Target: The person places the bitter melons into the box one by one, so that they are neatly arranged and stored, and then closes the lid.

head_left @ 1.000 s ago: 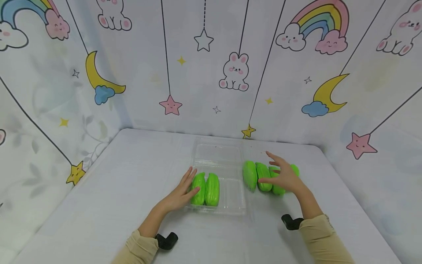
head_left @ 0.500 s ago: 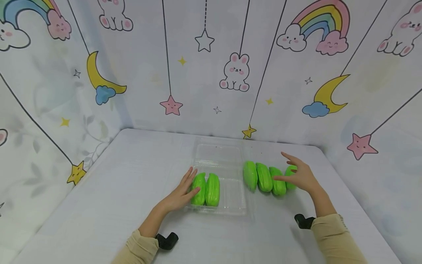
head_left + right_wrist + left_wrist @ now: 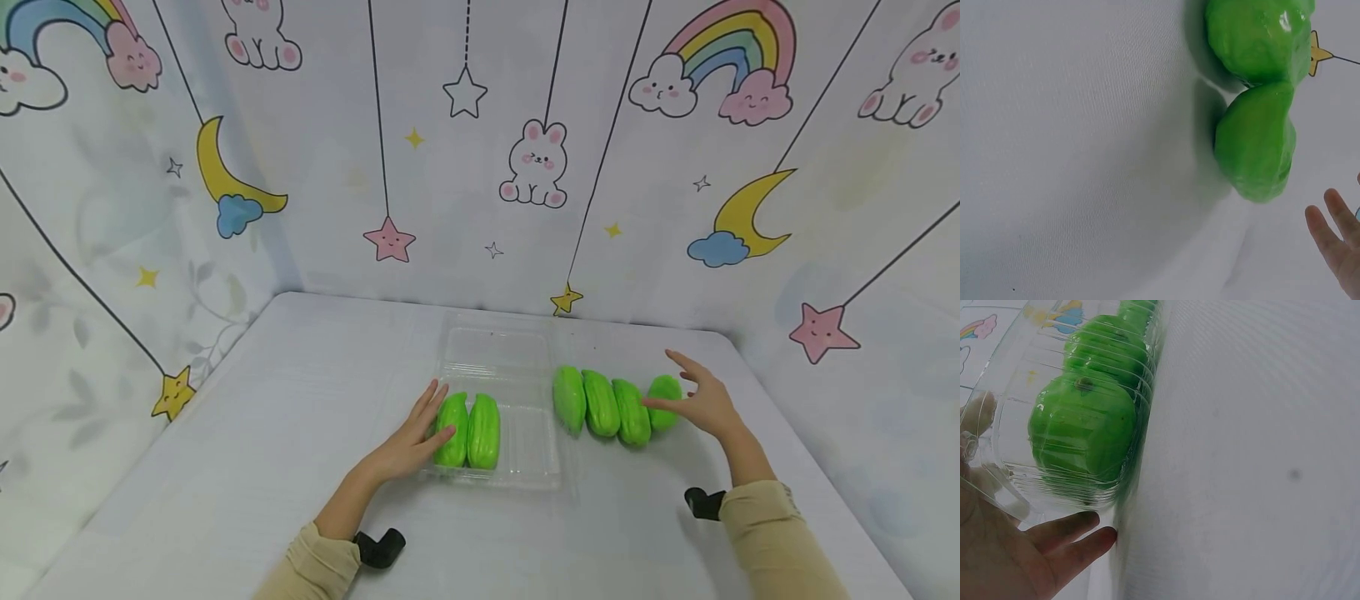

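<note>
A clear plastic clamshell box lies open on the table, with two bright green, ridged, gourd-like vegetables side by side in its left part. My left hand rests at the box's left side, fingers spread and fairly straight, the thumb over the rim. In the left wrist view, green ends show through the clear wall, fingertips beside it. Right of the box several similar green gourds lie in a row. My right hand hovers by the rightmost gourd, thumb and fingers apart, holding nothing.
The box's clear lid lies folded back toward the far edge of the white table. A cloth wall with cartoon prints stands behind. Black wrist mounts stick out below both forearms.
My right hand has moved right along the row of gourds, uncovering the third one and most of the rightmost. The left hand and the box stay put.
</note>
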Demonstrator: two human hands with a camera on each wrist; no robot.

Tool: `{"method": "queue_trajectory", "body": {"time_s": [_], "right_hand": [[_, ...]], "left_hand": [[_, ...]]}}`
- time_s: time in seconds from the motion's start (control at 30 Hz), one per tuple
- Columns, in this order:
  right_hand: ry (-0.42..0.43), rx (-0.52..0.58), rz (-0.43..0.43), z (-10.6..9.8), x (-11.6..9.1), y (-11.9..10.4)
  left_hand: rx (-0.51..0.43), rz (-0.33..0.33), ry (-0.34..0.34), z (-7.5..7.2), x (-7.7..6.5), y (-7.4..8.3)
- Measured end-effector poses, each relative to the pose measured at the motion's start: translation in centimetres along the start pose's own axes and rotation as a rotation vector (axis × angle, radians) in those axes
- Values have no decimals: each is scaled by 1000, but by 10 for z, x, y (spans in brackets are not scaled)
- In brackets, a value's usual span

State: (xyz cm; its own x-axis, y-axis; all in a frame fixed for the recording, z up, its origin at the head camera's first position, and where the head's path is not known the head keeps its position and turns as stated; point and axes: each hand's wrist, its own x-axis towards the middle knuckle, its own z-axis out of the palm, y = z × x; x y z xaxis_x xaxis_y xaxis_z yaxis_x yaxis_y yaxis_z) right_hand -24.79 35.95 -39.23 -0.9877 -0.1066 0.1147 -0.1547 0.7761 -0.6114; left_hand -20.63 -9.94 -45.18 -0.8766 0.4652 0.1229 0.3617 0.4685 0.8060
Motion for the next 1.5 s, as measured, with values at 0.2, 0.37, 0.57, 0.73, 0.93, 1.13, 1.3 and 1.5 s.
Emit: {"method": "queue_trajectory", "body": {"time_s": [0.2, 0.37, 0.57, 0.73, 0.93, 1.13, 1.3, 1.5], "right_hand": [[-46, -20, 41, -6, 1, 11], [-80, -42, 70, -6, 3, 19], [-136, -81, 116, -3, 3, 31], [-170, -102, 127, 1, 2, 38], [-194, -56, 143, 6, 1, 38], [-209, -1, 153, 10, 3, 37], [-212, 78, 140, 13, 4, 38], [-232, 214, 147, 16, 4, 40]], "left_hand": [[-10, -1, -3, 0, 0, 1], [-12, 1, 0, 0, 0, 0], [-11, 3, 6, 1, 1, -2], [-6, -5, 3, 2, 1, -2], [-1, -8, -3, 2, 1, -3], [-7, -15, -8, 1, 1, -1], [-9, -14, -9, 0, 0, 0], [-5, -14, -6, 0, 0, 0]]}}
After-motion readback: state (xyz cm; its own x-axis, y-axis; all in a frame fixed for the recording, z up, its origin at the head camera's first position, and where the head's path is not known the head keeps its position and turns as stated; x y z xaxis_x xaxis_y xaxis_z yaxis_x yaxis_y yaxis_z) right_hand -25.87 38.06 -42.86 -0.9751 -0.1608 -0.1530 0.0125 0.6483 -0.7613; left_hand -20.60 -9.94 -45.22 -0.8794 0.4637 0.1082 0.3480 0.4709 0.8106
